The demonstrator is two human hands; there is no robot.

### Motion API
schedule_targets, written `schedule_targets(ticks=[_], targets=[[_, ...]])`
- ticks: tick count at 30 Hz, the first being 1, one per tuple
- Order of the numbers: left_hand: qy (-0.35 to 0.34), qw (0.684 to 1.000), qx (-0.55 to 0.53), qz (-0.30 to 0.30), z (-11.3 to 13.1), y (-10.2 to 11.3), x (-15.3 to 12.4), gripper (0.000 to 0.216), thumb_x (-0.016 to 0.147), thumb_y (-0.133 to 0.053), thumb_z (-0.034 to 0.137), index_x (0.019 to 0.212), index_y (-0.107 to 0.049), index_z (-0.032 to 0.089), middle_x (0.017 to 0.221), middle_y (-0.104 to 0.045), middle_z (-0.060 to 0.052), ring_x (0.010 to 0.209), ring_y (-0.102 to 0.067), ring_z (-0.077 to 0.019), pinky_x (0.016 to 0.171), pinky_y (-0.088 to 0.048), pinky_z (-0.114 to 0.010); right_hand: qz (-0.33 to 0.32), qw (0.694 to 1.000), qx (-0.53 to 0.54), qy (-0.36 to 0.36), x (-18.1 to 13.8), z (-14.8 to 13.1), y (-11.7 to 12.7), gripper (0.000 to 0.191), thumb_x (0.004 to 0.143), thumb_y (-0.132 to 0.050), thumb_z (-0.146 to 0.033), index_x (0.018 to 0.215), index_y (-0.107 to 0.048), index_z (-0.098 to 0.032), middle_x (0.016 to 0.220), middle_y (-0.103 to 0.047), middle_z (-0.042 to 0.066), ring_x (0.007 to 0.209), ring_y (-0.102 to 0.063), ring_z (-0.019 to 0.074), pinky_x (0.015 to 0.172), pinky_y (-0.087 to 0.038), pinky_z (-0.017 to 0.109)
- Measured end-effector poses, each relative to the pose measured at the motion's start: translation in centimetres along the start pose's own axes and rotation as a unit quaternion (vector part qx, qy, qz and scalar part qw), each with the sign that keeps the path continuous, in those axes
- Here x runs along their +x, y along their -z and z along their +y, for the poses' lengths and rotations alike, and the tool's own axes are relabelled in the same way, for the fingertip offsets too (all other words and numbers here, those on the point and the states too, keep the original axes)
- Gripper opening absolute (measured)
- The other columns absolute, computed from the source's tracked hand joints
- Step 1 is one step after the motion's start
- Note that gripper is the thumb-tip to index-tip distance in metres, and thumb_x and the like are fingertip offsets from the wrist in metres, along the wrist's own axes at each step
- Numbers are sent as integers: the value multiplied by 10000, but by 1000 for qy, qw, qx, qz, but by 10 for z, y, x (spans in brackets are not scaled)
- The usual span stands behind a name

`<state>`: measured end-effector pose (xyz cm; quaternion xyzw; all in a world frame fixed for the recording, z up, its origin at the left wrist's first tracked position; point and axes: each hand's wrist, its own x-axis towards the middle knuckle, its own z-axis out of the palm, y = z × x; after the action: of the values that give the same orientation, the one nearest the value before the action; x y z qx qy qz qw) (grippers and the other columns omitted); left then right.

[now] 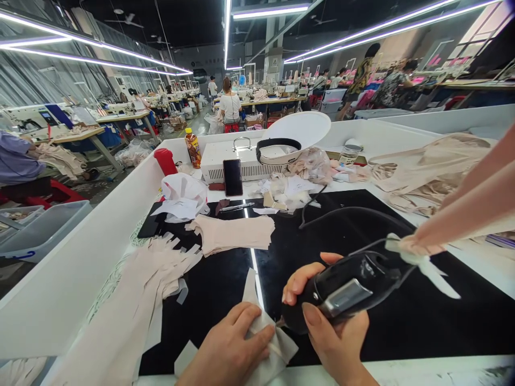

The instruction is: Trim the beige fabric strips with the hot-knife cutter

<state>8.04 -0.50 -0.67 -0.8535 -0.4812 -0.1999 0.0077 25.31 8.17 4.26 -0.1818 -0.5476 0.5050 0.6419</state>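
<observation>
My right hand [338, 332] is wrapped around a black handheld power tool [346, 289] with a silver plate on its side. The tool tilts down to the left, and its small metal tip is at the edge of a pale fabric piece [281, 348]. My left hand [237, 338] presses and grips this piece on the black board [209, 321], fingers bent close beside the tip. At the tool's rear, a white strip [438, 279] is knotted to a beige-pink band [478, 198], seemingly stretched fabric, rising to the upper right. A black cord [354, 209] loops behind.
Stacked beige fabric pieces [233, 233] lie ahead, with a larger pile [132, 305] leftward. Behind are a phone [233, 177], a white vented box [217, 161], a bottle [192, 147] and a visor [301, 134]. Beige cloth [426, 161] covers the right. A low white wall [80, 268] borders the table.
</observation>
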Motion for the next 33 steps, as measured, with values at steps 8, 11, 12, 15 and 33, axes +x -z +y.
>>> schedule_targets(ticks=[8,11,12,15,33], targets=[[1,1000,-14,3,1,0,2,252,1026,-607,233,1268,-639,172,1161,-638,-132,1109,-669,-263,864,-645,-314,12,1000,28,4,6,5,-9,455,964,-739,-265,1353,-506,-300,865,-655,-20,680,-652,135,623,-577,278],[-1,1000,-19,7,1,1,3,265,1028,-604,231,1283,-632,164,1159,-633,-133,1096,-666,-260,858,-643,-312,22,1000,19,6,5,7,-11,452,955,-742,-245,1342,-514,-298,857,-661,-22,669,-652,135,620,-581,279],[-1,1000,-19,9,1,2,3,266,1026,-608,231,1283,-631,163,1160,-631,-134,1094,-665,-259,861,-642,-311,25,1000,15,3,4,7,-10,450,957,-735,-226,1342,-513,-300,857,-663,-23,666,-653,134,627,-584,281],[3,1000,-24,13,2,1,2,251,1008,-639,229,1252,-642,169,1167,-624,-131,1108,-659,-256,882,-634,-303,31,999,8,-13,3,9,-9,457,961,-715,-180,1347,-506,-308,868,-666,-27,675,-664,131,656,-593,287],[2,996,26,80,11,-23,-4,319,1014,-632,391,1219,-641,148,1190,-654,-154,1138,-665,-294,920,-642,-351,16,1000,21,-17,6,12,-11,459,954,-734,-207,1341,-509,-306,870,-662,-18,685,-662,147,641,-576,304]])
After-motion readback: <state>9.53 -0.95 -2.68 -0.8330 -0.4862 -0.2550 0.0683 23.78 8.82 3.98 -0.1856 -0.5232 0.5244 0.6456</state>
